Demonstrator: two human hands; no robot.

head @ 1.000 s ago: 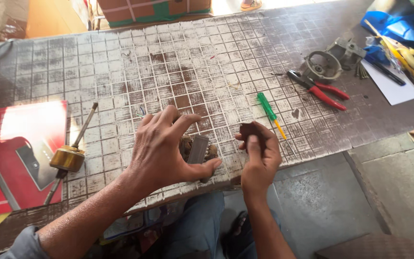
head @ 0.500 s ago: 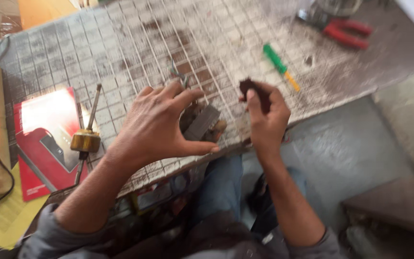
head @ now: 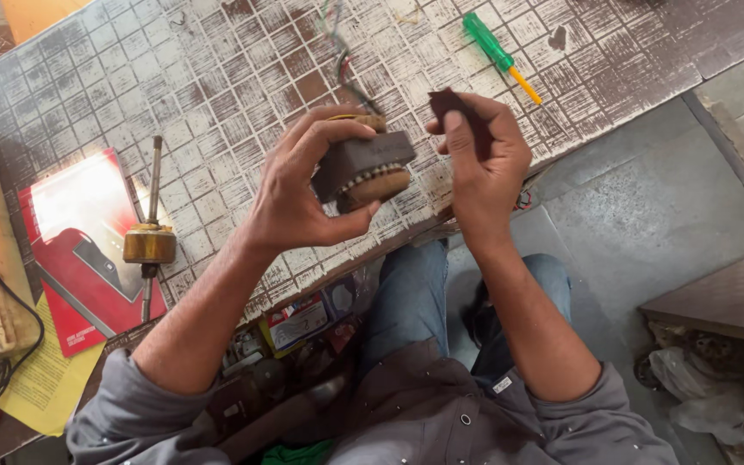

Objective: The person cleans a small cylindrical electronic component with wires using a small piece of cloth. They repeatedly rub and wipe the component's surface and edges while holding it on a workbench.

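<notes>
Bench open between rotor (head: pixel 150 244) and screwdriver (head: pixel 499 55), apparently.

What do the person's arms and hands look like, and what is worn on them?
Both hands, the left hand and the right hand, are bare, without gloves, rings or a watch. The forearms are bare too. Grey sleeves are pushed up to about the elbows; the garment has small round metal buttons.

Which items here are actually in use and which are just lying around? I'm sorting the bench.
In use:
left hand gripping the motor stator;
right hand pinching a dark scrap.

Lying about:
green screwdriver;
rotor on its shaft;
red booklet;
yellow paper.
</notes>
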